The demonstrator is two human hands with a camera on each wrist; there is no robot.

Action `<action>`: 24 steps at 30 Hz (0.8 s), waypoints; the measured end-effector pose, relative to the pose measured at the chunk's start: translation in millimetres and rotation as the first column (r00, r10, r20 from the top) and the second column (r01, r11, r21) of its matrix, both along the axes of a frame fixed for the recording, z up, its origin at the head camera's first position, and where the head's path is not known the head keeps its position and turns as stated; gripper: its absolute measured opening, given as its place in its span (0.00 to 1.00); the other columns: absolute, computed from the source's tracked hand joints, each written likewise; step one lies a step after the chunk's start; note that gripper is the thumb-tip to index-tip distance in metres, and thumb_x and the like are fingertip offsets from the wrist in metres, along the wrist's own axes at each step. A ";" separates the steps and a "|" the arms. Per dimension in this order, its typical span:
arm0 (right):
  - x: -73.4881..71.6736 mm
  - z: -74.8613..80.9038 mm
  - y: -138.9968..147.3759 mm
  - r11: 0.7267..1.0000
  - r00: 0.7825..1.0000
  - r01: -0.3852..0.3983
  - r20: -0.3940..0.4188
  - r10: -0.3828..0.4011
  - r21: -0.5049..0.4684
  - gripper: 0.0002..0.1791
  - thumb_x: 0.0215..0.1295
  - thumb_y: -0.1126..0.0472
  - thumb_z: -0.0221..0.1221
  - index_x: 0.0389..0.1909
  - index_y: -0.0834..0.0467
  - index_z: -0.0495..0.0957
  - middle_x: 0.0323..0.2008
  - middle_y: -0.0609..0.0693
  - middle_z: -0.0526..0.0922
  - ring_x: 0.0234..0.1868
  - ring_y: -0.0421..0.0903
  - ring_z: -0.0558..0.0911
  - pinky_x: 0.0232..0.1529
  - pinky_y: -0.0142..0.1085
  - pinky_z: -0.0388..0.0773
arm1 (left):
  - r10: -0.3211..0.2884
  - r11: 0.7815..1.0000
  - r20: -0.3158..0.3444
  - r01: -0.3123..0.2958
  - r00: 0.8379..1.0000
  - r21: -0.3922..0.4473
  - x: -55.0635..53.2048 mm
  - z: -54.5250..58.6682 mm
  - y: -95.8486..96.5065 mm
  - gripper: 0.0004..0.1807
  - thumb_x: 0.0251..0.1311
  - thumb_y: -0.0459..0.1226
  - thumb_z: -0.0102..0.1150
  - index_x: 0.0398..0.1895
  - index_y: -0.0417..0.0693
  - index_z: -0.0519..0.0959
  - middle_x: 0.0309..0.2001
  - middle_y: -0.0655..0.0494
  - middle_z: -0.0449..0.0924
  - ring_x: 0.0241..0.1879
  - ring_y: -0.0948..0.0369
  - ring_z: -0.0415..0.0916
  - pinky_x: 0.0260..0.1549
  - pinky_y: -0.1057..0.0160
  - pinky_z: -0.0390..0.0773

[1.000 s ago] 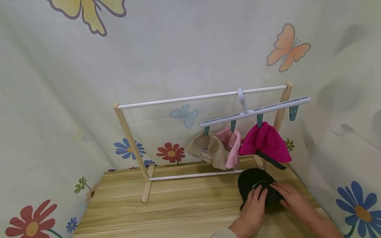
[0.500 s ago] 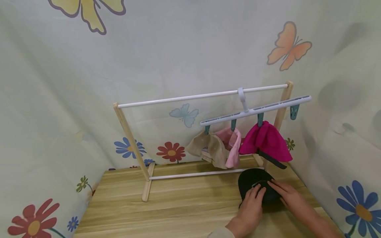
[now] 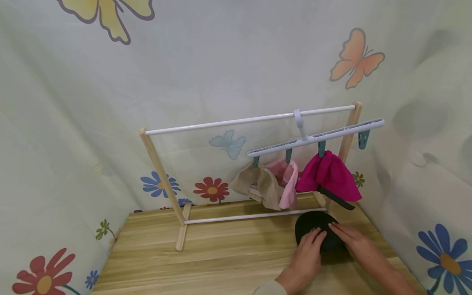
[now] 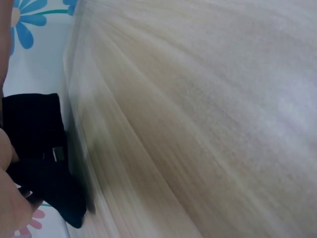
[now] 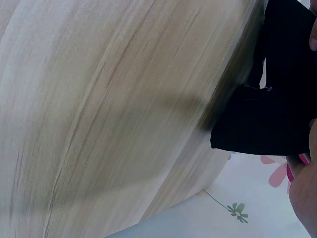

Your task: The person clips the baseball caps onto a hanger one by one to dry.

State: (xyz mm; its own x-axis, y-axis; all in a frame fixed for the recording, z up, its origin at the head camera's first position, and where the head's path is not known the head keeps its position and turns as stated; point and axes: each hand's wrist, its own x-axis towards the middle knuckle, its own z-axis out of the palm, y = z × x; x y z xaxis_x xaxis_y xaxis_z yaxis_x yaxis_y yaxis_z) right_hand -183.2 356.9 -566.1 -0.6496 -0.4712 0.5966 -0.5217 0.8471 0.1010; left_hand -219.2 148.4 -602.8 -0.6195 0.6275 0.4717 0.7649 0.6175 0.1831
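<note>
A black cap (image 3: 309,223) with small pale lettering lies on the wooden table at the right, below the rack. My left hand (image 3: 305,258) holds its near left side, fingers over the crown. On the right side my right hand (image 3: 363,248) grips the cap, fingers also across the crown; both thumbs are mostly hidden in the head view. The left wrist view shows the back of the cap (image 4: 32,124) with a small metal buckle, beside the left hand (image 4: 12,206). In the right wrist view the cap (image 5: 277,121) stands close to the tabletop, against the right hand (image 5: 304,193).
A wood-and-white rack (image 3: 221,123) stands behind. From its bar hangs a white hanger (image 3: 313,139); teal clips hold a beige cap (image 3: 271,186), a pink cap (image 3: 289,190) and a magenta cap (image 3: 328,176). One clip (image 3: 363,139) at the right end holds nothing. Patterned curtains surround the table (image 3: 221,258).
Both hands have shifted slightly on the cap, and the left hand has moved a little left. The cap's crown has tipped, so less of the lettering shows. The hanging caps have not moved.
</note>
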 end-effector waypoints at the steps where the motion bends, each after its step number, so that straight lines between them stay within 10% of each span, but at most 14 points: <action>1: 0.2 1.3 -1.2 1.000 1.000 0.000 0.005 0.000 -0.006 0.21 0.81 0.64 0.40 0.63 0.63 0.76 0.54 0.57 0.81 0.47 0.53 0.84 0.35 0.41 0.85 | 0.000 1.000 0.002 0.000 1.000 0.001 -1.2 0.5 -0.9 0.35 0.62 0.30 0.65 0.73 0.51 0.67 0.69 0.51 0.70 0.65 0.57 0.71 0.61 0.67 0.74; 6: -0.4 5.1 -5.2 0.999 0.998 0.030 0.048 -0.028 -0.040 0.43 0.35 0.81 0.74 0.61 0.63 0.78 0.50 0.56 0.84 0.46 0.52 0.84 0.38 0.44 0.85 | 0.018 1.000 0.060 -0.017 0.998 -0.014 -5.5 4.8 -3.8 0.33 0.66 0.30 0.62 0.74 0.49 0.65 0.71 0.51 0.68 0.67 0.58 0.70 0.61 0.68 0.74; 24: -9.8 7.5 -4.1 0.989 0.997 0.067 0.050 -0.061 -0.131 0.38 0.32 0.77 0.78 0.53 0.64 0.82 0.42 0.58 0.87 0.38 0.55 0.87 0.32 0.43 0.85 | 0.056 0.997 0.020 -0.057 0.998 0.050 -15.7 19.0 -8.4 0.30 0.65 0.28 0.63 0.71 0.48 0.70 0.68 0.55 0.74 0.63 0.61 0.74 0.54 0.72 0.78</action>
State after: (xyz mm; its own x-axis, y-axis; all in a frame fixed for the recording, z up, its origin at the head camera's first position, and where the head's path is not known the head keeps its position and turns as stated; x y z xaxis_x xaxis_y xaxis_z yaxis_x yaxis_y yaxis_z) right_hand -193.0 352.9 -558.6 -0.7039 -0.3464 0.6201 -0.4671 0.8834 -0.0368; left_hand -234.9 140.1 -583.8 -0.6619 0.5672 0.4900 0.7256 0.6490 0.2287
